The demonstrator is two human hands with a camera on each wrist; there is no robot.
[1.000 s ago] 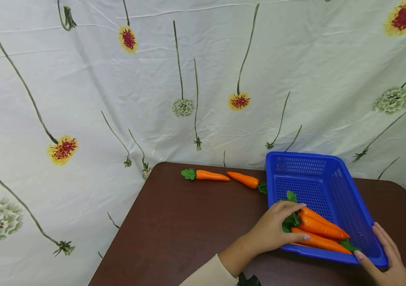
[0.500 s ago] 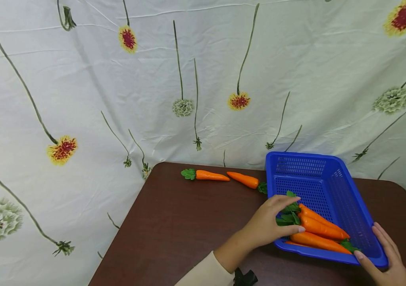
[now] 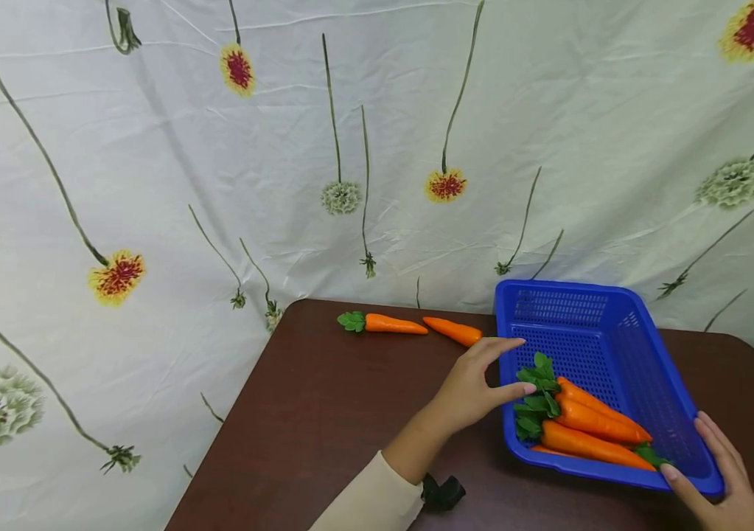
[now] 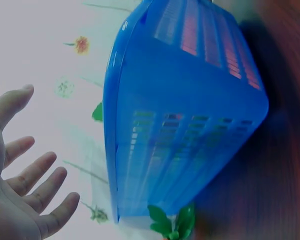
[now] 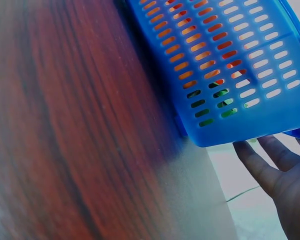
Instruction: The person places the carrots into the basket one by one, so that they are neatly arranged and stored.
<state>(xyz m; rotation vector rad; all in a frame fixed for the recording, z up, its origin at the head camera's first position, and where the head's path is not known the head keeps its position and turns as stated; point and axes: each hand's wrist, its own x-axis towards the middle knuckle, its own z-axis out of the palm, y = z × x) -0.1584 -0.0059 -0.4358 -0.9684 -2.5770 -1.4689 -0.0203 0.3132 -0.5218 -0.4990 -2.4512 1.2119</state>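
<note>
A blue perforated plastic basket (image 3: 671, 369) stands on the right of the table. Several carrots with green leafy tops lie in its near half, among them one carrot (image 3: 598, 446) along the near wall. My left hand (image 3: 466, 387) is raised at the basket's left rim, fingers spread and holding nothing; its thumb overlaps the leaves in the head view. In the left wrist view this hand (image 4: 30, 200) is apart from the basket wall (image 4: 150, 85). My right hand (image 3: 724, 479) holds the near right corner, thumb at the near rim, fingers along the right side.
Two more carrots lie at the table's back edge: one carrot (image 3: 393, 324) points right, the other carrot (image 3: 452, 330) has its leaves hidden behind my left hand. A white flower-patterned cloth (image 3: 270, 147) hangs behind the brown table (image 3: 323, 398). A black device (image 3: 443, 493) shows by my left wrist.
My left hand has drawn back left and up from the carrots in the basket to its left rim, its fingers spreading. The carrots, basket and right hand stay in place.
</note>
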